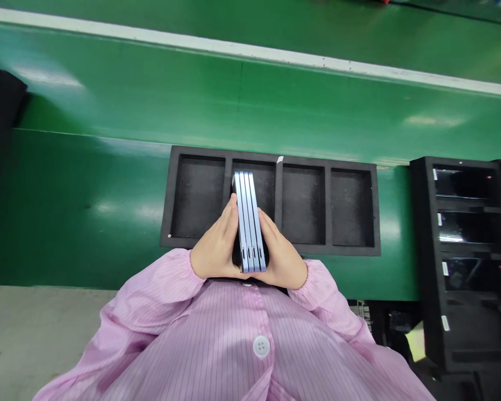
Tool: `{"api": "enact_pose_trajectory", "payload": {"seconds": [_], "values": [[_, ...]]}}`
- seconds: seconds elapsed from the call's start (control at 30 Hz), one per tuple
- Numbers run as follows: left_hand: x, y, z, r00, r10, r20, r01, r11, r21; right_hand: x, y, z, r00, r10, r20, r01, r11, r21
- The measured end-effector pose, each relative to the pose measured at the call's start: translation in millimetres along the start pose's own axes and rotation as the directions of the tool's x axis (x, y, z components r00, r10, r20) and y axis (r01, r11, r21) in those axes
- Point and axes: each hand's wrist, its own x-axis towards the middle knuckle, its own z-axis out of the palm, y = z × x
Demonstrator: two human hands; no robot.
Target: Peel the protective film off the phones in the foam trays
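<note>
Between my palms stands a stack of several thin blue smartphones point(249, 223), pressed face to face and held on edge, with their port slots turned up toward me. My left hand point(217, 245) is closed against the stack's left side, fingers lying along it. On the other side, my right hand point(283, 253) presses the stack from the right. Below and behind the phones lies a black foam tray point(328, 206) with a row of wide compartments; the part under my hands is hidden.
At the right, another black foam tray point(432, 250) holds dark glossy panels point(463, 228) in its slots and overhangs the table edge. A black block point(0, 100) sits at the far left. A white strip point(250, 47) runs across the green table point(108, 200).
</note>
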Motion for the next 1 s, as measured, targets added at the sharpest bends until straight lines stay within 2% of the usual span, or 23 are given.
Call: {"api": "enact_pose_trajectory", "payload": {"seconds": [0.1, 0.23, 0.3, 0.37, 0.4, 0.43, 0.5, 0.57, 0.63, 0.7, 0.8, 0.93, 1.0], "values": [[1.2, 4.0, -8.7, 0.998, -0.049, 0.048, 0.052, 0.997, -0.054, 1.9, -3.1, -15.1, 0.996, -0.012, 0.086, 0.008, 0.999, 0.051], [8.4, 2.5, -28.4, 0.994, -0.078, 0.073, 0.098, 0.94, -0.327, 6.6, -6.9, -45.4, 0.98, -0.006, 0.2, -0.027, 0.986, 0.162], [16.5, -2.9, -34.0, 0.991, -0.134, 0.025, 0.132, 0.896, -0.423, 9.6, -8.0, -58.1, 0.971, -0.002, 0.237, -0.043, 0.981, 0.187], [28.1, -10.4, -32.4, 0.954, -0.291, -0.066, 0.229, 0.856, -0.463, 13.4, -7.3, -65.5, 0.96, -0.011, 0.279, -0.055, 0.973, 0.226], [35.0, -14.2, -28.8, 0.911, -0.394, -0.121, 0.295, 0.828, -0.477, 16.0, -6.2, -66.5, 0.957, 0.001, 0.29, -0.078, 0.963, 0.256], [42.5, -17.5, -23.7, 0.85, -0.497, -0.176, 0.361, 0.792, -0.493, 19.3, -4.6, -65.5, 0.957, 0.034, 0.289, -0.121, 0.95, 0.287], [57.3, -21.1, -10.5, 0.706, -0.655, -0.268, 0.459, 0.712, -0.531, 28.3, -0.8, -57.6, 0.952, 0.193, 0.236, -0.262, 0.915, 0.308], [69.4, -19.8, 3.4, 0.588, -0.735, -0.338, 0.486, 0.654, -0.58, 39.3, 2.7, -43.8, 0.921, 0.371, 0.116, -0.389, 0.889, 0.243], [76.5, -15.3, 15.1, 0.521, -0.762, -0.385, 0.449, 0.628, -0.635, 48.9, 5.0, -27.9, 0.9, 0.437, -0.008, -0.43, 0.889, 0.154], [78.9, -10.8, 22.7, 0.503, -0.76, -0.412, 0.375, 0.622, -0.688, 53.9, 6.3, -13.6, 0.904, 0.415, -0.099, -0.401, 0.906, 0.135], [78.4, -6.7, 25.7, 0.503, -0.752, -0.427, 0.3, 0.615, -0.729, 52.4, 6.9, 1.2, 0.888, 0.413, -0.204, -0.372, 0.904, 0.211], [80.2, 3.8, 19.7, 0.501, -0.71, -0.496, 0.261, 0.67, -0.695, 47.2, 1.0, 7.7, 0.866, 0.456, -0.205, -0.398, 0.877, 0.269], [82.4, 12.1, 15.7, 0.527, -0.663, -0.531, 0.201, 0.705, -0.68, 47.3, -5.6, 5.1, 0.865, 0.459, -0.201, -0.387, 0.867, 0.313]]}}
